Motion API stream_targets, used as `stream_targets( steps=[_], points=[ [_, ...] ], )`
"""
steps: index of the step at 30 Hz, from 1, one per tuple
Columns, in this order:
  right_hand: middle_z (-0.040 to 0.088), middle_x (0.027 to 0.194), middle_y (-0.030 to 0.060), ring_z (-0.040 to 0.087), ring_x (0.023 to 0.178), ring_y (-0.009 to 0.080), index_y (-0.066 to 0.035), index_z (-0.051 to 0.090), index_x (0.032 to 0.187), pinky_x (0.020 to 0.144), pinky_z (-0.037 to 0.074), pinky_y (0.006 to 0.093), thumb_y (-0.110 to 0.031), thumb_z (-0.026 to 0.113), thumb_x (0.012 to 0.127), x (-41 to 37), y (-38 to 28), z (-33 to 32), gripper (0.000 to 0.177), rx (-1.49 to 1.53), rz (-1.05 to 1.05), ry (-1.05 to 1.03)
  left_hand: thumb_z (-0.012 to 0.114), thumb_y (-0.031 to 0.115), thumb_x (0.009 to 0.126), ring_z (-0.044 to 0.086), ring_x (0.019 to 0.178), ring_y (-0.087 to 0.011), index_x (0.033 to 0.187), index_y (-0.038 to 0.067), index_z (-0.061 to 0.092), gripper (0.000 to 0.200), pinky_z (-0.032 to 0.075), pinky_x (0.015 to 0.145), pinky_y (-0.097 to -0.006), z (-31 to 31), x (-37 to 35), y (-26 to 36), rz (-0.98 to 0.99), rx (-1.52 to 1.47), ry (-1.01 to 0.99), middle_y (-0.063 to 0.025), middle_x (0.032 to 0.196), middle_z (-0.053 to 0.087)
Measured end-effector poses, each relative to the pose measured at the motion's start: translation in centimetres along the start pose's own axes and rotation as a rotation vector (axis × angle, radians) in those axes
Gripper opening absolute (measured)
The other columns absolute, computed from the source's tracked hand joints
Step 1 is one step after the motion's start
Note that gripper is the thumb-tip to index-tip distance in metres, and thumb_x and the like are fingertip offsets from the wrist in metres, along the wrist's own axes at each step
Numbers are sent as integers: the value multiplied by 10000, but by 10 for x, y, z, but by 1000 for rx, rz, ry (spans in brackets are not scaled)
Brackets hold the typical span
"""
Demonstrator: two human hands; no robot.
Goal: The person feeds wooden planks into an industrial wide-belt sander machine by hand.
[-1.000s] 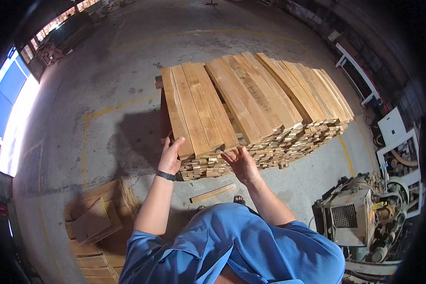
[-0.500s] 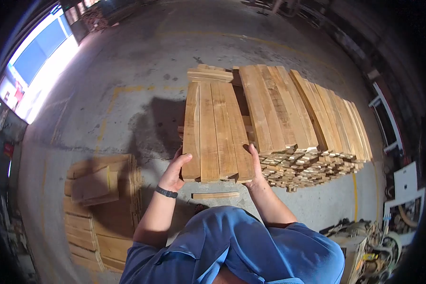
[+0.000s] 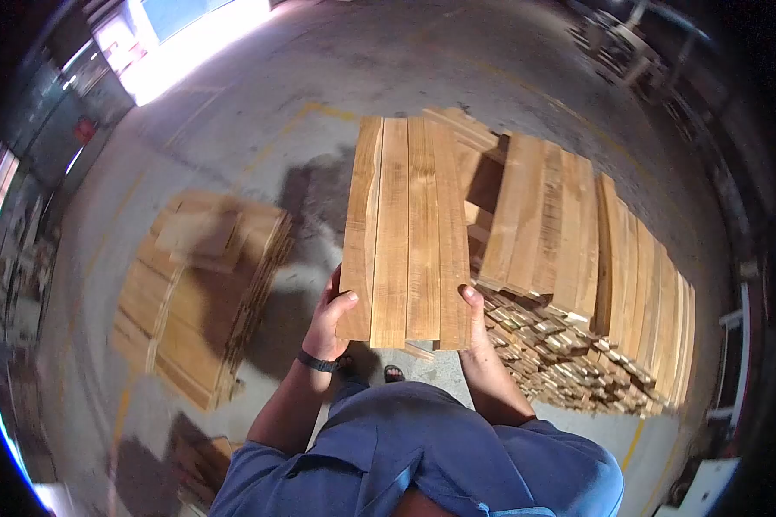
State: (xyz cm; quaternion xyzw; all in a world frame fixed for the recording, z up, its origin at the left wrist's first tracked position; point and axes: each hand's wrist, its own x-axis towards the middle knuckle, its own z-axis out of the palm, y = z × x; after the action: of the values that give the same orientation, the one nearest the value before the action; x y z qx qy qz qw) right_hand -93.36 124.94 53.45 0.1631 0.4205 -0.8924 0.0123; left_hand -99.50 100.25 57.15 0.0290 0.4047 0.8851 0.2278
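Observation:
Several long wooden boards (image 3: 408, 233) lie side by side in a bundle between my two hands. My left hand (image 3: 328, 319) grips the left edge near the close end, thumb on top and fingers beneath. On the opposite edge, my right hand (image 3: 474, 320) clamps the boards with its thumb up; its other fingers are mostly hidden. The bundle is held in front of my body, above the floor. To its right stands a large stack of wooden boards (image 3: 543, 233), its upper boards in rows over many layers with cut ends showing.
A lower pile of wide wooden panels (image 3: 207, 293) sits on the floor to the left. More wood (image 3: 203, 470) lies at the lower left. Yellow lines (image 3: 328, 110) mark the concrete floor (image 3: 319, 69). A bright doorway (image 3: 190, 43) is at the upper left.
My view has turned left, so the stack shifts right and the panel pile shows more fully. The held boards have come away from the stack's left side, still in both hands.

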Motion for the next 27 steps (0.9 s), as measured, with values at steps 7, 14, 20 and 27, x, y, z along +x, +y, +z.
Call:
stream_targets(
  steps=[7, 14, 20, 27],
  points=[
    [535, 1335, 194, 554, 1187, 309, -1, 398, 1425, 989, 468, 444, -574, 687, 774, -12, 21, 44, 914, -123, 228, -291, 606, 138, 810, 449, 1325, -228, 1520, 34, 294, 783, 360, 1110, -371, -27, -106, -8, 289, -79, 204, -113, 1441, 458],
    [570, 1321, 143, 573, 1173, 307, -76, 479, 1354, 999, 472, 460, -408, 603, 890, -30, 140, 118, 584, 103, 675, -659, 596, 172, 848, 515, 1263, -246, 1503, 51, 321, 720, 433, 1055, -395, -73, -263, -11, 481, -173, 616, -107, 1397, 499],
    [595, 1294, 164, 599, 1160, 298, -16, 440, 1408, 995, 494, 469, -394, 564, 926, -125, 289, 183, 625, -38, 957, -900, 577, 148, 883, 575, 1167, -226, 1463, 62, 374, 621, 473, 994, -390, -107, -451, -64, 657, -368, 1000, -90, 1254, 583],
    [578, 1283, 134, 591, 1151, 251, 1, 441, 1393, 986, 486, 393, -411, 596, 887, -309, 393, 274, 670, -421, 1154, -1355, 588, 153, 873, 532, 1245, -245, 1513, 91, 299, 705, 437, 1045, -401, -90, -633, -151, 1132, -543, 1230, -105, 1358, 527]
  ],
)
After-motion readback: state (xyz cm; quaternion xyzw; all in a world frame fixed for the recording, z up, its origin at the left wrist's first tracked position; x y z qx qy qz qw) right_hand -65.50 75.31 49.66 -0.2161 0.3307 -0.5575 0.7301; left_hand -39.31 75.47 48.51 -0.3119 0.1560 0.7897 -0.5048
